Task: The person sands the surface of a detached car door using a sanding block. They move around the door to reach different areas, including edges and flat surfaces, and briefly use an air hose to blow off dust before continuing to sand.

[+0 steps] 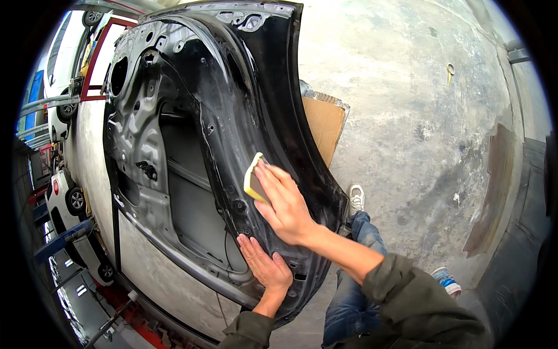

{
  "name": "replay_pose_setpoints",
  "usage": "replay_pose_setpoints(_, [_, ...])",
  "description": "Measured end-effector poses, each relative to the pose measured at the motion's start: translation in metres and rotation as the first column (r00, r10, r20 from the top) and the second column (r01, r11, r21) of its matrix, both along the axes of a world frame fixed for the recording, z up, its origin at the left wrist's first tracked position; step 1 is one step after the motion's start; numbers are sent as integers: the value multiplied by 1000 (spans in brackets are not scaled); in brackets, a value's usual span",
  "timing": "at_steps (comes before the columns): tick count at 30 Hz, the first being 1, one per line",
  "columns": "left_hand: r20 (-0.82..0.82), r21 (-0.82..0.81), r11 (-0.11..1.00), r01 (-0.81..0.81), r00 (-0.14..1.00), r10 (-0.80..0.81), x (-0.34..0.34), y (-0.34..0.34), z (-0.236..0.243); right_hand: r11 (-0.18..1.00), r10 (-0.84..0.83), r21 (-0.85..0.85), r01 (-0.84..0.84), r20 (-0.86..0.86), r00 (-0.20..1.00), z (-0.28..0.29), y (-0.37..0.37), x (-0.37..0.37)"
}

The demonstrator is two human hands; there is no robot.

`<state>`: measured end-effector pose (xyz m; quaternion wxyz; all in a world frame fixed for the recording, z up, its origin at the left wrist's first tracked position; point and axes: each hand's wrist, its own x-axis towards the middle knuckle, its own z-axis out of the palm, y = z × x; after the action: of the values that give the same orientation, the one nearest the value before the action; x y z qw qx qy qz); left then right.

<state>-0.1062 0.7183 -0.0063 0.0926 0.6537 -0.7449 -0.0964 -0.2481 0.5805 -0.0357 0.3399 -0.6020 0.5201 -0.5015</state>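
Observation:
A black car door [232, 125] lies in front of me with its inner side up, showing bare frame, holes and a large opening. Dull, scuffed grey patches run along its curved border. My right hand [285, 206] presses a thin, yellow-edged sanding pad [254, 181] with a grey face against that border, fingers laid over it; part of the pad is hidden beneath them. Lower and to the left, my left hand [267, 269] rests flat on the door near the opening, fingers stretched out and holding nothing.
Under the door's right side sits a cardboard box [322, 125]. A roll of tape [450, 72] lies on the concrete floor [395, 75], and a brown strip [488, 192] lies farther right. White cars [67, 212] and a red frame [93, 64] stand at left. My shoes are near the door.

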Motion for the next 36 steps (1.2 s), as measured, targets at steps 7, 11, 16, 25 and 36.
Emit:
replay_pose_setpoints(7, [5,-11,1000,12,1000,-12,-4,-3,-2,998,-50,34,51,-14,999,-3,-39,-1])
replay_pose_setpoints(11, [1,-18,1000,5,1000,-5,-1,-2,-2,992,40,124,-37,-15,999,8,30,-4])
replay_pose_setpoints(16, [-13,-15,1000,-15,1000,15,-1,0,-1,994,-104,40,100,119,987,-16,-76,18])
replay_pose_setpoints(25, [6,10,1000,-21,1000,21,3,3,-1,996,-68,58,65,50,996,-15,-9,25])
replay_pose_setpoints(36, [-23,22,1000,-12,1000,12,-1,-1,-2,989,-130,-96,115,-164,978,-1,-112,15])
